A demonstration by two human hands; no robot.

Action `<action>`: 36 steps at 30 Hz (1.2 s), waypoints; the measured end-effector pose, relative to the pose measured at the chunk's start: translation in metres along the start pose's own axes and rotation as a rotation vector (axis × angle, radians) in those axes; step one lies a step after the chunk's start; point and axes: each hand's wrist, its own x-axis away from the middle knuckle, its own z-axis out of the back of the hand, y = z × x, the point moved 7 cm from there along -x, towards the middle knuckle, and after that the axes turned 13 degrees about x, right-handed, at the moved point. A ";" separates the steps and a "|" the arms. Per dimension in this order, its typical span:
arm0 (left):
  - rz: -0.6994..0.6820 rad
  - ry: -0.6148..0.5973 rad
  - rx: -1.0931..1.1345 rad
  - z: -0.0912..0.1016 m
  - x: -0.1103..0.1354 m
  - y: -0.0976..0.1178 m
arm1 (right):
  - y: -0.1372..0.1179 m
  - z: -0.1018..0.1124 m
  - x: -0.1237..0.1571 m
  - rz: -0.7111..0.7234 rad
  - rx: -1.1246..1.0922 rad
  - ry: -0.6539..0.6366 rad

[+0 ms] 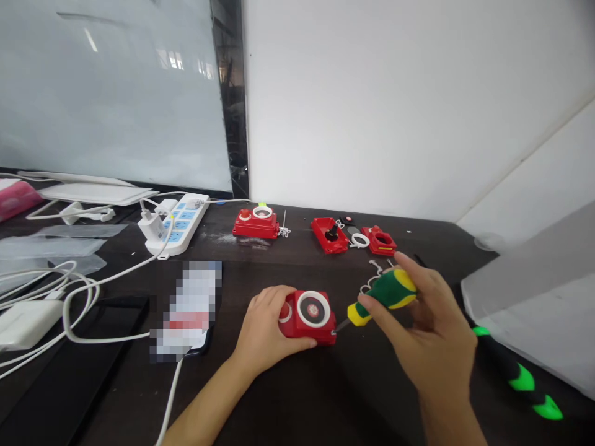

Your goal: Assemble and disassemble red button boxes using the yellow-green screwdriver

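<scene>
My left hand (263,325) grips a red switch box (309,319) with a round white-ringed top, holding it against the dark table (279,396). My right hand (430,316) is shut around a green and yellow screwdriver (383,297). The screwdriver's thin metal shaft (341,326) reaches down to the box's near right corner, and its tip meets the corner there. A small white ring (285,313) shows on the box's left side, beside my left fingers.
Behind my hands stand another red switch box (255,224), an open red casing (329,236) and a red cover (379,241). A white power strip (179,223), a phone with a blurred screen (186,310) and white cables lie left. A black and green screwdriver (515,375) lies right.
</scene>
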 end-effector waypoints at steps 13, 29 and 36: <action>-0.007 -0.008 0.009 -0.001 0.000 0.001 | -0.003 -0.005 -0.003 -0.010 -0.058 -0.074; 0.011 -0.009 -0.003 0.000 0.000 0.000 | -0.001 -0.010 -0.002 -0.085 -0.361 -0.145; 0.004 -0.004 0.002 0.000 0.000 0.000 | 0.003 -0.006 -0.005 -0.085 -0.402 -0.118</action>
